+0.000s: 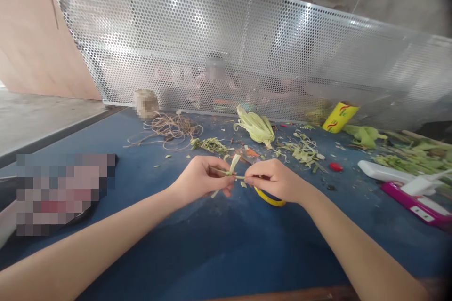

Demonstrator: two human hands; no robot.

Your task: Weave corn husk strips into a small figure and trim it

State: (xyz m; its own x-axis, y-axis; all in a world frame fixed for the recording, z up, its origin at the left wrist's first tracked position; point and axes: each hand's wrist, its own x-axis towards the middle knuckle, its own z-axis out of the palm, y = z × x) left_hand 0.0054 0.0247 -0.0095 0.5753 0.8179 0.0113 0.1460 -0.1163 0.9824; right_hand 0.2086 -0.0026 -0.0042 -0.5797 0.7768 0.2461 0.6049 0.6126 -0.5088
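Observation:
Both my hands meet over the middle of the blue table (219,240). My left hand (201,179) is closed in a pinch on one end of a thin pale-green leaf strip (231,169). My right hand (275,179) pinches the other end of the same strip, which looks knotted or crossed between the fingers. A yellow ring (270,199) lies on the table just under my right hand.
A tangle of brown twine (171,127) and its spool (145,102) lie at the back left. A bundle of pale corn husks (256,127), leaf scraps (303,150), a yellow tube (339,116), a small red item (335,167) and a pink-and-white tool (413,197) sit to the right. A perforated metal panel (247,56) closes the back.

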